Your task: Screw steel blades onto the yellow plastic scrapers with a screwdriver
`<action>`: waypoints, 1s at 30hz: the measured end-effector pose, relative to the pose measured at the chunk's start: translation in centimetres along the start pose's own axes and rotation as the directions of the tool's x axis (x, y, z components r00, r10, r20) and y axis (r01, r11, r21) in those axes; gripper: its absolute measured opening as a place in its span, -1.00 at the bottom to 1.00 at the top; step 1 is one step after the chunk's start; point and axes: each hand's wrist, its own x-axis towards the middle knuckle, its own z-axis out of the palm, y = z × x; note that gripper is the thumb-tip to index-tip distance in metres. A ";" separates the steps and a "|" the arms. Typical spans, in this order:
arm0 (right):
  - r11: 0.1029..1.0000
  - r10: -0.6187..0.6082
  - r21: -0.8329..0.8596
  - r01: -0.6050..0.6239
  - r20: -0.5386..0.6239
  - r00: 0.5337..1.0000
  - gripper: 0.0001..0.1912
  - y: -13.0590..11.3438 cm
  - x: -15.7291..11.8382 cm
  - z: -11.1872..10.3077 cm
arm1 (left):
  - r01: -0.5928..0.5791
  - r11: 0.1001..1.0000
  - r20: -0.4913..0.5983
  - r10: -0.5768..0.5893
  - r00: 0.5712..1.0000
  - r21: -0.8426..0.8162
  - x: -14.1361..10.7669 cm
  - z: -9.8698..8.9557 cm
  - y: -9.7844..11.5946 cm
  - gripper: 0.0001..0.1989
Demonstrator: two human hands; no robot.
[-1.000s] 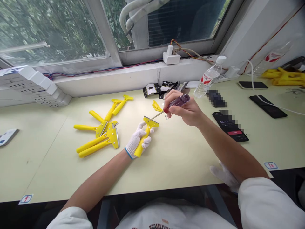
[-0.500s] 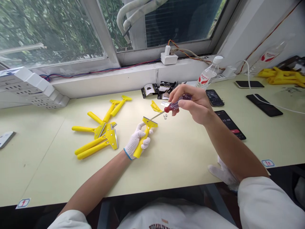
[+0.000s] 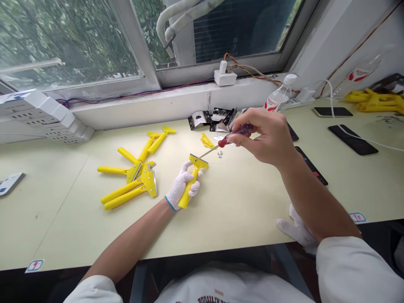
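Note:
My left hand (image 3: 183, 185), in a white knit glove, is closed around the handle of a yellow scraper (image 3: 188, 191), whose head points away from me. Bare, my right hand (image 3: 263, 134) grips the clear purple-and-red handle of a screwdriver (image 3: 224, 141). The shaft slants down to the left, and its tip meets the scraper's head near one end. Just beyond lie small screws (image 3: 220, 154) and loose yellow plates (image 3: 206, 141). Several other yellow scrapers (image 3: 126, 198) lie in a loose pile left of my gloved hand.
Black-and-white blade packets (image 3: 213, 120) lie by the sill. A water bottle (image 3: 278, 97) and phones (image 3: 352, 139) are on the right. A spare white glove (image 3: 296, 229) hangs at the front edge under my right forearm. White boxes (image 3: 47, 113) stand at the far left.
My right hand has turned on the screwdriver's handle, with its fingers in a new position and the wrist slightly further right. The tip stays on the scraper's head; my left hand keeps its hold.

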 end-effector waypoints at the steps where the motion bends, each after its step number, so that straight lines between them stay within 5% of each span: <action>1: 0.995 -0.012 -0.100 0.008 -0.034 0.999 -0.70 -0.1 -0.2 0.4 | 0.000 1.000 0.002 0.000 1.000 0.000 0.0 0.0 0.0 -0.37; 6: 0.952 -0.034 -0.304 0.029 -0.011 0.999 -0.70 -0.8 -0.7 0.9 | 0.008 1.000 -0.015 -0.009 1.000 -0.020 0.1 -0.1 0.1 -0.34; 12: 0.983 -0.110 -0.118 0.143 0.250 0.962 -0.86 -1.0 0.1 -1.9 | 0.022 1.000 -0.012 -0.022 1.000 -0.017 0.0 0.1 0.3 -0.34; 19: 0.958 -0.020 -0.277 0.070 0.183 0.983 -0.79 -1.0 -0.4 -0.8 | 0.029 1.000 -0.041 -0.030 0.999 -0.009 -0.1 0.4 0.5 -0.34; 22: 0.975 0.028 -0.220 0.031 0.260 0.965 -0.85 -1.2 -0.4 -0.9 | 0.010 1.000 -0.042 -0.010 0.999 -0.021 0.0 0.1 0.4 -0.35; 25: 0.993 -0.016 -0.107 0.059 0.365 0.931 -0.90 -1.3 -0.1 -2.1 | 0.008 1.000 -0.038 -0.007 0.999 0.007 0.0 0.0 0.2 -0.35; 30: 0.979 -0.046 -0.174 0.106 0.318 0.947 -0.90 -1.5 0.0 -2.5 | -0.008 0.996 -0.047 0.012 0.999 0.083 -0.2 0.3 0.0 -0.34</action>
